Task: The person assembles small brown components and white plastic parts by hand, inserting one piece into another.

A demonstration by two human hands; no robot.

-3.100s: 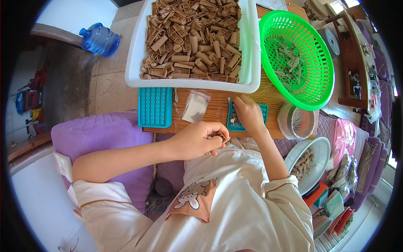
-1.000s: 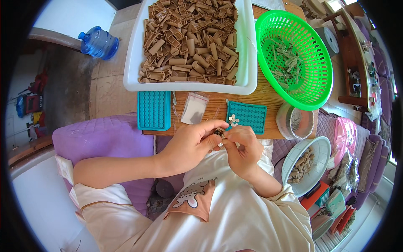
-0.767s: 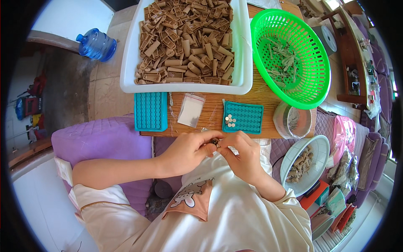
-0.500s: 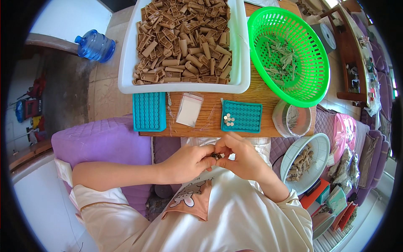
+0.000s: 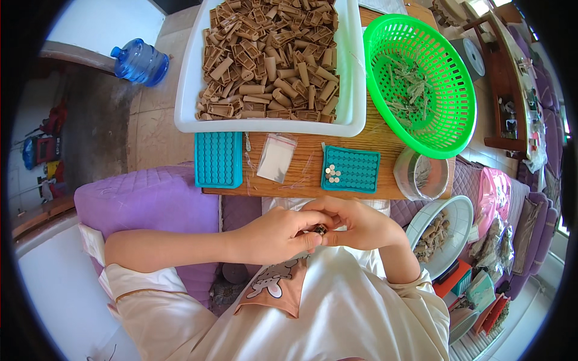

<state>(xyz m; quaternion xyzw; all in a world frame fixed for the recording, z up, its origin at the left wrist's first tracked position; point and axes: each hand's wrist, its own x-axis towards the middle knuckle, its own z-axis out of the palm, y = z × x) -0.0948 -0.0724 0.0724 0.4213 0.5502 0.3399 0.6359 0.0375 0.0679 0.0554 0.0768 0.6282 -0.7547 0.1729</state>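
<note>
Both hands meet in front of my chest, just below the table edge. Between the fingertips is a small dark brown piece [image 5: 320,229], mostly covered, so its kind cannot be made out. My left hand [image 5: 284,233] pinches it from the left with thumb and forefinger. From the right, my right hand [image 5: 356,224] curls over it, fingers and thumb closed on the same piece. Nearest on the table is a teal tray with rows of hollows [image 5: 361,170]; several small silvery discs [image 5: 331,173] lie on its left side.
A white bin [image 5: 271,127] heaped with brown half-tube pieces [image 5: 277,66] stands on the wooden table [image 5: 253,189]. Beside it are a green basket [image 5: 460,102] with dry scraps, a second teal tray [image 5: 218,159], a clear packet [image 5: 277,157], and a clear tub [image 5: 442,174]. A pale basin [image 5: 463,222] sits right.
Both hands have shifted slightly right and down, still together on the small dark piece. My right hand now curls further over it. The whole view has shifted slightly.
</note>
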